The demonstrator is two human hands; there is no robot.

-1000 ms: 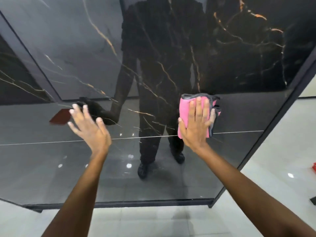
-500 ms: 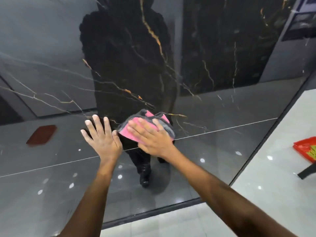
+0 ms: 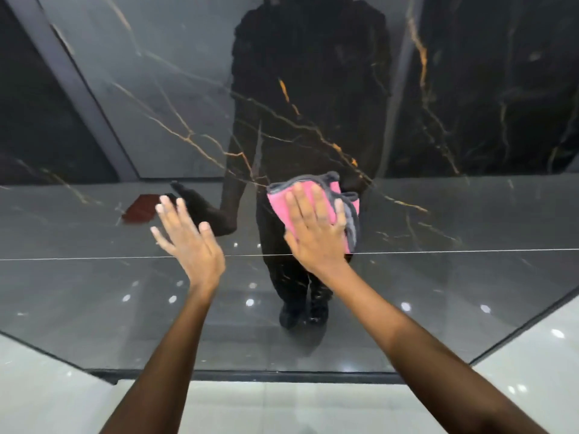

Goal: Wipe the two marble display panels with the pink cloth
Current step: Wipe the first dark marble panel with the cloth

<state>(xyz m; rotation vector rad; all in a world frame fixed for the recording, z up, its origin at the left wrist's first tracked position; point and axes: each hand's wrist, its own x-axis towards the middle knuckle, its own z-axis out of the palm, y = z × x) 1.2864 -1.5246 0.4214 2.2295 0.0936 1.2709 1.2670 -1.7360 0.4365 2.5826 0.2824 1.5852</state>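
A glossy black marble panel (image 3: 454,126) with gold veins stands upright in front of me and fills most of the view. My right hand (image 3: 316,233) presses the folded pink cloth (image 3: 341,198), edged in grey, flat against the panel with straight fingers. My left hand (image 3: 191,239) lies flat on the marble to the left of the cloth, fingers spread. A person's dark reflection shows in the polished surface between and above the hands. A second panel (image 3: 37,120) shows at the far left behind a grey frame strip.
A dark base rail (image 3: 250,375) runs along the panel's foot above the white glossy floor tiles (image 3: 282,408). The panel's right edge (image 3: 532,324) slants down to the floor. A reddish patch (image 3: 141,208) is only a reflection.
My right hand slid the cloth to the right and slightly up, away from my left hand. The view swung, so the panel's right edge and the red object on the floor left the frame.
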